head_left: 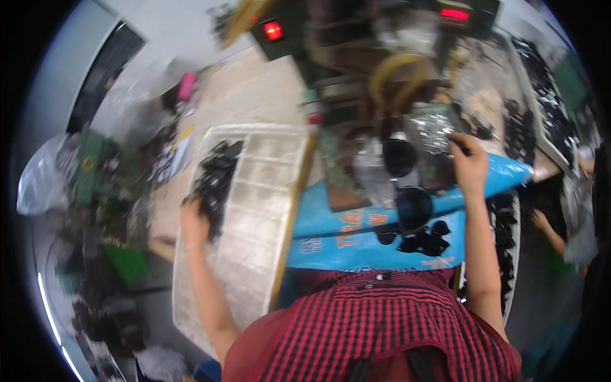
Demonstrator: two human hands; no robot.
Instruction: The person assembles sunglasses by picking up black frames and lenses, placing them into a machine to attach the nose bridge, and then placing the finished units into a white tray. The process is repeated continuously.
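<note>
My left hand (195, 224) reaches over the left side of a white compartmented tray (258, 213), its fingers at a pile of black plastic parts (219, 178). Motion blur and the dark parts hide whether those fingers hold one. My right hand (470, 164) is raised beside the machine's work area, fingers curled at the edge of a shiny, clear-wrapped block (436, 130). Something dark shows by its fingertips, too blurred to name. A round black part (399, 158) sits in the middle of the machine, and a black cup-like part (414, 209) is just in front of it.
A blue printed sheet (331, 216) covers the bench front, with several loose black parts (426, 242) on it. Machine units with red displays (273, 30) stand behind. Trays of black parts (547, 95) line the right, where another person's hand (541, 221) shows. Plastic bags (137, 105) lie left.
</note>
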